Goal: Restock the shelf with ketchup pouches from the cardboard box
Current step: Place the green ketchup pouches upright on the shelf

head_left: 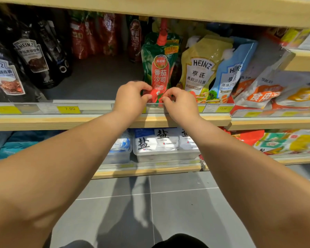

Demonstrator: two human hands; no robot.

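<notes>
— Wooden shelf [43,122] inspected, middle tier. Where is the ketchup pouch [159,68] placed?
— It is stood upright at the front edge, beside the yellow pouch [199,68]; its bottom corners are pinched by the left hand [131,97] and right hand [179,102]. If released before being settled, it could be tipped forward over the price rail [70,109]. No cardboard box is seen.

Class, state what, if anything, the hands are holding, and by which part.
The left hand and the right hand both pinch the upright ketchup pouch by its bottom edge, one at each lower corner.
</notes>
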